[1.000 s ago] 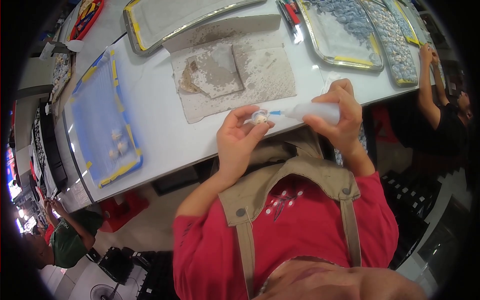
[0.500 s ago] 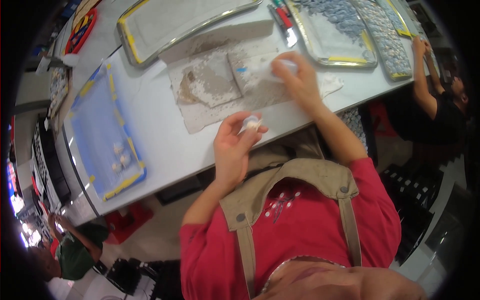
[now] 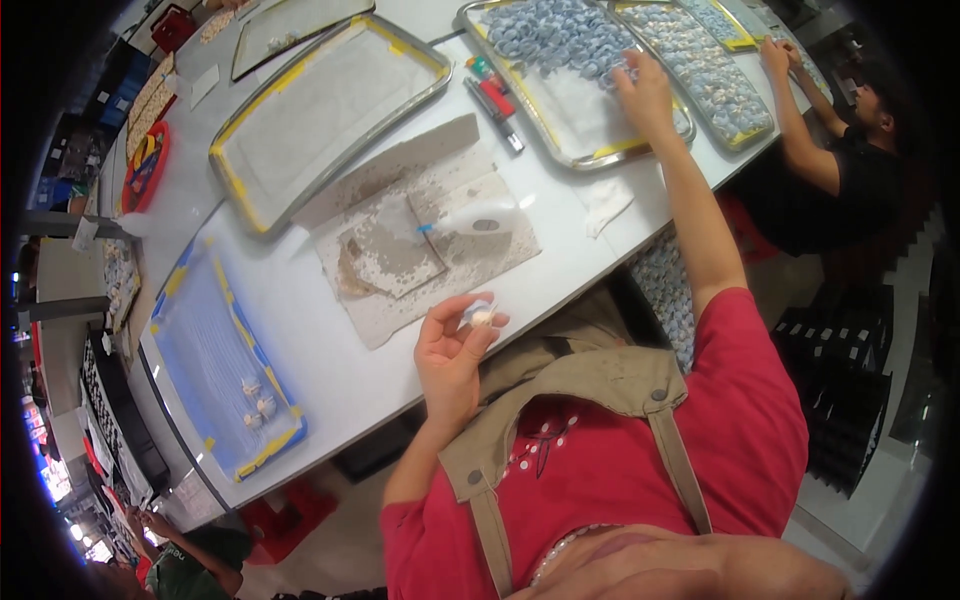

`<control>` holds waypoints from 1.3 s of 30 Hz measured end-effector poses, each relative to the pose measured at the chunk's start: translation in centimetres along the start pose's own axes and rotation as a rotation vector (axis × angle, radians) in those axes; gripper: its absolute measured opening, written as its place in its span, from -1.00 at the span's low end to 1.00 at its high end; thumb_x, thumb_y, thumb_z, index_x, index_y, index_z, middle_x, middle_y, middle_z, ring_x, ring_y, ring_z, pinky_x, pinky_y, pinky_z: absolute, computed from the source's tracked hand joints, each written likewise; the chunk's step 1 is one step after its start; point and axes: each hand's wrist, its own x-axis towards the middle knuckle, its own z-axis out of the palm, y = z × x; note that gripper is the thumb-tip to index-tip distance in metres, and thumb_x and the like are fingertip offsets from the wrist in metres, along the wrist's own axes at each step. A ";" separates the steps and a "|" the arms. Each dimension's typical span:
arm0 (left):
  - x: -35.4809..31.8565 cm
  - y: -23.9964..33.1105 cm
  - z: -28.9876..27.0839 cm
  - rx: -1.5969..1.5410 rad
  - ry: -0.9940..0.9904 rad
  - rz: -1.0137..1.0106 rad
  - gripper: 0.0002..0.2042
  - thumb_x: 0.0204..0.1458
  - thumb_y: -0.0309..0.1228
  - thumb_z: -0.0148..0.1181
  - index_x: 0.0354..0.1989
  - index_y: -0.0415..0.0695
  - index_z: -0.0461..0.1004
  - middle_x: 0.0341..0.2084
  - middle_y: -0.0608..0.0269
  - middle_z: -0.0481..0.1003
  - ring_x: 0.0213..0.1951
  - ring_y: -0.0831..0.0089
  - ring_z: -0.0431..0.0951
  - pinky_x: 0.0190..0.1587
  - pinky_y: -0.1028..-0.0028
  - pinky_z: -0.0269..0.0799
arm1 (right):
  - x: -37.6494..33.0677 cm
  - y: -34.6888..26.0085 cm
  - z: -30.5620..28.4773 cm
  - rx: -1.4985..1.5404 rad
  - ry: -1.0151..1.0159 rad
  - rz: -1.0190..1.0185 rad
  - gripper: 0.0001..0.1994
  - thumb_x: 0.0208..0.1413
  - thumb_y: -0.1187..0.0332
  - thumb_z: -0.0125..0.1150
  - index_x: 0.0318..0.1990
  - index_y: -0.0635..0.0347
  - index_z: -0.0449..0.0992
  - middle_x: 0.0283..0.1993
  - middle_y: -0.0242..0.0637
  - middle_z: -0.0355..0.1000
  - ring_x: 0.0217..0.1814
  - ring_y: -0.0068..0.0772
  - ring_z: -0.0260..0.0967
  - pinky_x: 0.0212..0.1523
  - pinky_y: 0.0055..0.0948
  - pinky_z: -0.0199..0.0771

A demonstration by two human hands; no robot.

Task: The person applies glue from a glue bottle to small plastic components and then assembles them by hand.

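My left hand (image 3: 450,360) pinches a small cream and pale blue curled piece (image 3: 482,316) between thumb and fingertips, above the table's near edge. My right hand (image 3: 645,100) reaches over a metal-rimmed tray (image 3: 600,158), its fingers apart and bent down at the edge of a heap of blue-grey curled pieces (image 3: 560,38). Whether its fingertips touch one is too small to tell. A white squeeze bottle (image 3: 485,221) with a blue tip lies on its side on stained cardboard (image 3: 385,320), in front of my left hand.
A blue-rimmed tray (image 3: 215,380) at the left carries several cream pieces. A paper-lined tray (image 3: 330,110) lies behind the cardboard. Red and black pens (image 3: 495,105) and a white cloth (image 3: 605,208) lie nearby. A co-worker (image 3: 850,140) sits at the far right beside filled trays (image 3: 710,95).
My right hand has let go of the squeeze bottle, which now lies on the cardboard, and has moved right and away to the blue-grey pieces. My left hand still holds its piece. The view has shifted.
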 end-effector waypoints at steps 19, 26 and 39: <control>-0.2 -0.7 1.6 0.065 0.002 -0.046 -0.69 -0.01 -0.62 0.09 -0.06 -0.23 0.28 -0.12 0.10 0.38 -0.22 0.40 0.47 -0.24 0.59 0.40 | -3.1 -3.2 -4.6 0.392 -0.268 -0.046 -0.81 -0.18 0.40 0.30 -0.33 0.13 0.54 -0.30 -0.24 0.36 -0.32 -0.33 0.38 -0.27 -0.47 0.37; -0.1 -0.6 1.5 0.084 0.018 -0.079 -0.60 -0.02 -0.63 0.09 0.04 -0.31 0.24 -0.12 0.09 0.40 -0.18 0.41 0.48 -0.17 0.58 0.40 | -8.9 -10.6 -9.3 0.751 -0.630 -0.192 -0.73 -0.15 0.55 0.23 -0.20 0.12 0.53 -0.22 -0.31 0.40 -0.25 -0.44 0.39 -0.18 -0.51 0.36; -0.7 0.0 1.6 0.042 -0.067 -0.093 -0.57 -0.03 -0.64 0.10 0.07 -0.35 0.22 -0.13 0.16 0.40 -0.13 0.50 0.43 -0.07 0.59 0.35 | -12.6 -17.3 -11.2 0.610 -0.890 -0.891 -0.50 -0.29 0.50 0.31 -0.05 0.01 0.44 -0.20 -0.37 0.44 -0.06 -0.27 0.27 -0.11 -0.38 0.28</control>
